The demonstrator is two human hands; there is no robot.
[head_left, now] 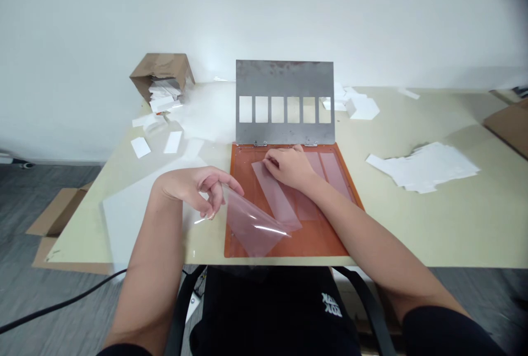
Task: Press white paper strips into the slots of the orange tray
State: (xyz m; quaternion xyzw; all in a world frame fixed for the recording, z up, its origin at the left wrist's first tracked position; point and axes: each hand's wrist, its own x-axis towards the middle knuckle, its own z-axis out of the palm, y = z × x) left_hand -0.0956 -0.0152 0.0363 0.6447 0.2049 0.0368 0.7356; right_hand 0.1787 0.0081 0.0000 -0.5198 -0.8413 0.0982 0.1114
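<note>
My left hand (208,188) is bent at the wrist, its fingers pinching a corner of a clear plastic film (258,229) that droops over the left front of an orange board (330,243). My right hand (292,166) is at the board's back part, fingers curled on the top end of a narrow translucent strip (274,191), which lies slanted. More translucent strips (333,171) lie in the board on the right. A grey metal plate (284,80) with a row of rectangular windows stands upright, hinged to the board's back edge.
A cardboard box (175,64) with white cards lies at the back left, with loose cards (141,147) in front. A large translucent sheet (127,207) lies on the left. White card piles (429,166) spread on the right of the table (412,229). Another cardboard box (509,125) sits far right.
</note>
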